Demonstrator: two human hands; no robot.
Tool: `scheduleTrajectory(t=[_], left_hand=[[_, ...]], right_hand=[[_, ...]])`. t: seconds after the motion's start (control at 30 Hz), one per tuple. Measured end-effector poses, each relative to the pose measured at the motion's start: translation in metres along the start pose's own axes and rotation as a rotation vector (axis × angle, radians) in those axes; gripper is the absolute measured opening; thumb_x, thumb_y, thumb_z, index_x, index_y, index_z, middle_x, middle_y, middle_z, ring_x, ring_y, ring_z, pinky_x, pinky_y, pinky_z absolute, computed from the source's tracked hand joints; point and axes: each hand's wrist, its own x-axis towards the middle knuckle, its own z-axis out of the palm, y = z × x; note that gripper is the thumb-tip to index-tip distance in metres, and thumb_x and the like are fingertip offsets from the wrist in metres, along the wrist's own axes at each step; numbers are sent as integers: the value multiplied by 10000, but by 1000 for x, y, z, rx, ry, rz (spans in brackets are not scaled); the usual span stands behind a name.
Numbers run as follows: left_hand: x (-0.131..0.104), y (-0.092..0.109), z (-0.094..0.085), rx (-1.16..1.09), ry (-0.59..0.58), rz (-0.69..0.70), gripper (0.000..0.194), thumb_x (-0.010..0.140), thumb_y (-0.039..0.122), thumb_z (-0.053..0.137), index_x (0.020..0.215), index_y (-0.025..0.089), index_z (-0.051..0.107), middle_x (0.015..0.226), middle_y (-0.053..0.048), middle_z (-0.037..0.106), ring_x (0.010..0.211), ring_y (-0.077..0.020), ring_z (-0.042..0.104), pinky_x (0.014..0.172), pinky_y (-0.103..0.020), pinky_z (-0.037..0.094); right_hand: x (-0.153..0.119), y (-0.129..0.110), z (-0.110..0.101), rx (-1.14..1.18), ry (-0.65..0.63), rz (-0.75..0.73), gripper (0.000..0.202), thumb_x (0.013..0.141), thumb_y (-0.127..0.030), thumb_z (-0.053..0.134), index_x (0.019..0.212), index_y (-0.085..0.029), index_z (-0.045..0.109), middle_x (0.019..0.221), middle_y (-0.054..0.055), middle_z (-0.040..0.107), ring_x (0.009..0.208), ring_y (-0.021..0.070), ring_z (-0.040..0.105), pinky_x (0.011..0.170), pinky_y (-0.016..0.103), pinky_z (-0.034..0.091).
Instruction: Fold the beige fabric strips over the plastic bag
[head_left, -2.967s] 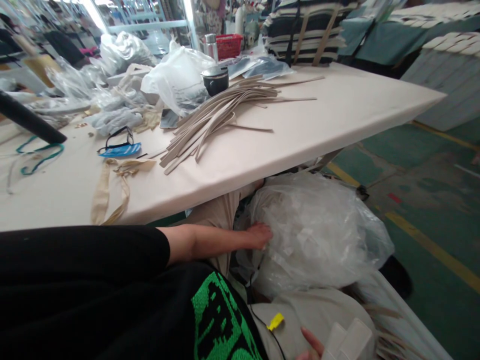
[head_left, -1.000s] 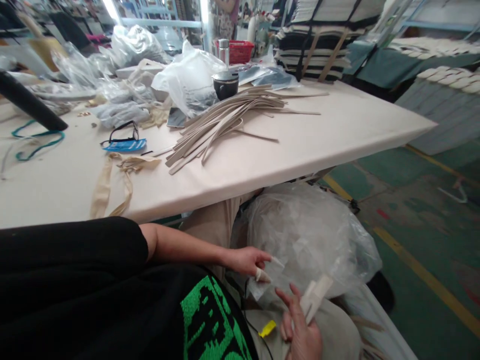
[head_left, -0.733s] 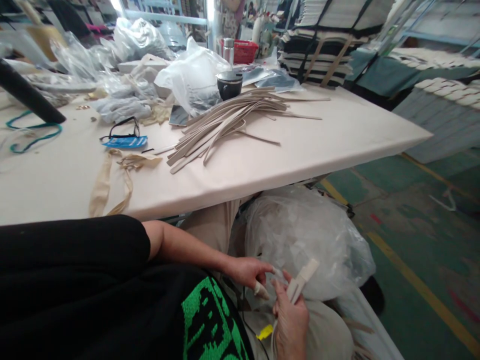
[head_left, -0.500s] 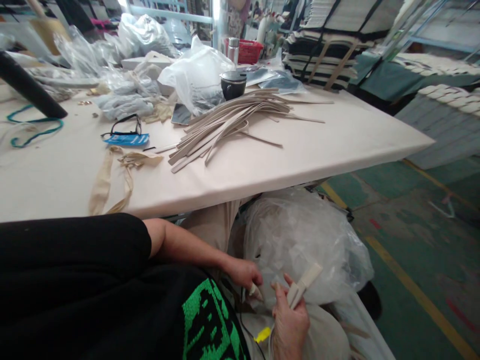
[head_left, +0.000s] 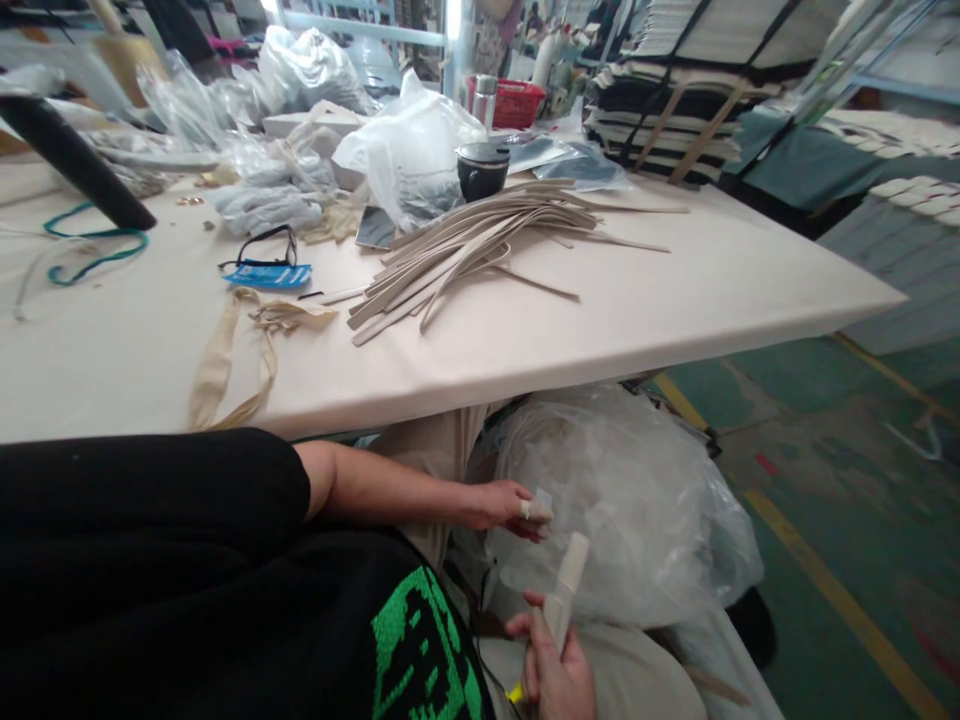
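My left hand reaches out beside the clear plastic bag, with a pale wrapping around a finger. Its fingers stretch forward, slightly apart, and I see nothing clearly held in them. Whether they touch the plastic I cannot tell. Lower down, my right hand is closed around a folded beige strip, whose flat end sticks up past the fingers. The strip's lower part is hidden in the palm. Light trousers lie beneath this hand, with a dark cord and a yellow bit partly showing.
On the pale table lies a pile of long beige strips. Near them are a dark lidded mug, a white plastic bag, glasses on a blue packet and tan cloth strips. Stacked material stands behind.
My left hand has moved forward toward the plastic bag, its fingers stretching out of a closed shape. My right hand has moved slightly left and down, turning the strip more upright. The view has shifted slightly.
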Motion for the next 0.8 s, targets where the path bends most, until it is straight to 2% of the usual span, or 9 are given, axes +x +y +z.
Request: scheduleTrajectory(t=[0.13,0.2,0.33,0.4,0.57,0.8], left_hand=[[5,-4,-3,-117,16,-10,588,370,526,832,721,103,625,663,-29,630,578,-112,579,648,-268,457],[5,-3,-4,-155,11,-16,541,432,499,829,744,107,625,656,-19,628,570,-107,577,654,-268,462],[4,2,-5,-223,-15,-13,470,533,465,806,798,119,632,727,-28,651,635,-112,605,682,-261,462],[4,2,-5,-227,-31,-4,477,525,468,809,803,118,643,732,-28,650,639,-111,604,690,-263,462],[3,-3,-2,-167,-69,-41,479,504,463,816,807,124,667,753,-35,654,653,-115,598,686,-261,452],[-8,-8,4,13,-159,-37,559,393,519,829,754,117,686,731,-25,643,682,-131,586,731,-286,457]], right_hand=[[0,8,9,-80,-108,12,599,709,-647,590,1086,-190,499,699,-14,641,320,34,331,317,164,241],[2,10,10,-100,-134,28,623,694,-662,591,1090,-191,495,695,-14,642,320,44,348,314,173,254],[4,10,9,-67,-66,24,630,681,-659,606,1094,-196,497,680,-21,636,305,36,327,306,166,229],[5,9,8,-50,-68,11,610,689,-644,611,1089,-198,499,683,-19,639,303,29,322,308,159,215],[8,8,11,-80,-174,47,626,668,-673,605,1062,-198,503,675,-14,643,304,38,331,308,171,229],[11,10,10,-84,-172,39,644,679,-683,579,1096,-201,490,683,-16,639,318,47,329,319,183,244]])
